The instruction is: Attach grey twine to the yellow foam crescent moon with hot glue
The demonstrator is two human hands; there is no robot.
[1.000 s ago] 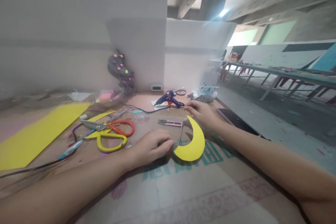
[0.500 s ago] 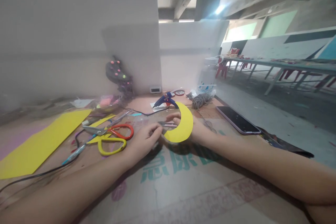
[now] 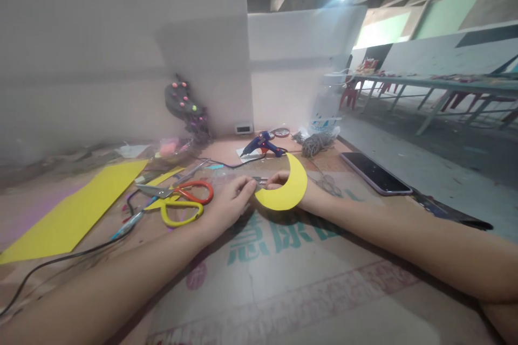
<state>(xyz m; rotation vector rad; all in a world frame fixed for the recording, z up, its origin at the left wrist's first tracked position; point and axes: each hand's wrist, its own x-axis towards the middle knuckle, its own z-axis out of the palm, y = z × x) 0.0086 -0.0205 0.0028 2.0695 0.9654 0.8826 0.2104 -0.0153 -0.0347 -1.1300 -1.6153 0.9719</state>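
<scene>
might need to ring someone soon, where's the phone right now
In the head view, the phone lies on the right side of the table, beyond the right forearm and right of the grey yarn.

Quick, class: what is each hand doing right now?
Left hand: closed, pinching the yellow paper crescent at its lower tip.
Right hand: partly hidden behind the crescent; its grip cannot be told.

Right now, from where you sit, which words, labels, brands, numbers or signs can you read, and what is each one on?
I can quote none with certainty.
Large teal characters on the work surface: too blurred, partly under the right forearm.
Blue marking on the clear container: too blurred.
Small display: too small.
</scene>
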